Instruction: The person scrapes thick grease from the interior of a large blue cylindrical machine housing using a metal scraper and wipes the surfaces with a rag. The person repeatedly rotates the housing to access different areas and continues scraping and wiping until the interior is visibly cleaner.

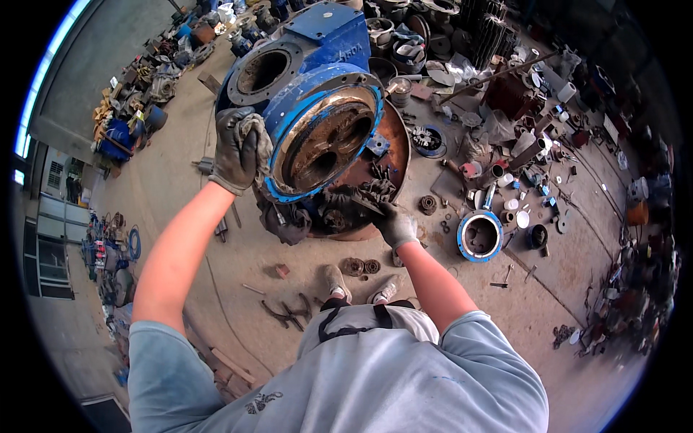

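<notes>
Both arms reach forward toward the blue housing (317, 108). The gloved left hand (234, 148) is raised, fingers curled over a rag against the housing's left rim. The gloved right hand (393, 224) sits lower, below its round opening, fingers closed.

Two gloved hands are showing: the left hand (237, 150) is gripping one rag (257, 137), the right hand (395, 224) one dark tool (359, 200). Between them one blue pump housing (317, 108) is sitting with two bores in its open face. Below the right hand, two small gears (361, 266) are lying beside two shoes (359, 286).
</notes>
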The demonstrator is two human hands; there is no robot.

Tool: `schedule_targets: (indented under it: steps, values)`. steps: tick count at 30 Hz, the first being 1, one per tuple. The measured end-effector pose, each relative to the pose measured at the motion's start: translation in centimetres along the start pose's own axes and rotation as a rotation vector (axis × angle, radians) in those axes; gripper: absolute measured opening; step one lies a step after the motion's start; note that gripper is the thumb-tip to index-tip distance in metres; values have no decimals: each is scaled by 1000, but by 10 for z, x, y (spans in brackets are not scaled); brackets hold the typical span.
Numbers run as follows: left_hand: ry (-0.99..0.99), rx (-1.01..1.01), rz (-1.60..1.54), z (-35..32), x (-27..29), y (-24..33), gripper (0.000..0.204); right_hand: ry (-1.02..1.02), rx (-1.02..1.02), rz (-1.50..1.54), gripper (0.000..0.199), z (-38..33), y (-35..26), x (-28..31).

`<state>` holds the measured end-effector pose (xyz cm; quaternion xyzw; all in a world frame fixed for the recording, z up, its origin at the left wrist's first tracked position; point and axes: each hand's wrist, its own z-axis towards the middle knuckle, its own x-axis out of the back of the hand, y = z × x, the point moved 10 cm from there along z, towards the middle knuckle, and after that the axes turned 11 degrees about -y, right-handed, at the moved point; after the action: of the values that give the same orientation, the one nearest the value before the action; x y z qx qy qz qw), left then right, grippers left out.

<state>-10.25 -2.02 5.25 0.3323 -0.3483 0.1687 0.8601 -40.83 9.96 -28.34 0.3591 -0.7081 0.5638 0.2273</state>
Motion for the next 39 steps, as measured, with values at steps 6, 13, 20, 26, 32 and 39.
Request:
schedule_targets:
  steps: [6,13,20,26,32,39]
  values:
    - [25,-87,107,-6,0,4,35,124,-154,433,62,-39,47,49]
    - [15,-43,166,-3,-1,-2,35,26,-230,-179,46,114,22,127]
    - [0,-35,158,-5,0,-12,39,56,-117,-435,52,196,21,111]
    - [-16,57,26,-19,0,-33,33,57,-101,-560,48,204,19,93]
    - [-29,79,-49,-6,-11,-33,36,171,-32,-658,68,195,28,107]
    - [36,-51,1,-6,1,-11,30,461,35,-60,80,33,-28,140]
